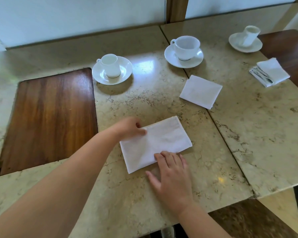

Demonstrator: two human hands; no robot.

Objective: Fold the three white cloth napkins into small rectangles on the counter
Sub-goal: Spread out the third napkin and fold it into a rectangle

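Observation:
A white napkin [162,141], folded to a long rectangle, lies on the marble counter [144,103] in front of me. My left hand [129,127] pinches its far left edge with thumb and fingers. My right hand [170,176] rests flat, fingers spread, with its fingertips on the napkin's near edge. A second napkin [200,91] lies folded into a small square further right. A third napkin [269,72] sits folded in a thick bundle at the far right, partly on dark wood.
A wooden inlay board [48,117] is set into the counter at left. Three white cups on saucers stand along the back: one at centre left [111,68], one at centre [184,51], one at far right [246,39]. The counter's front edge [230,205] runs near my right wrist.

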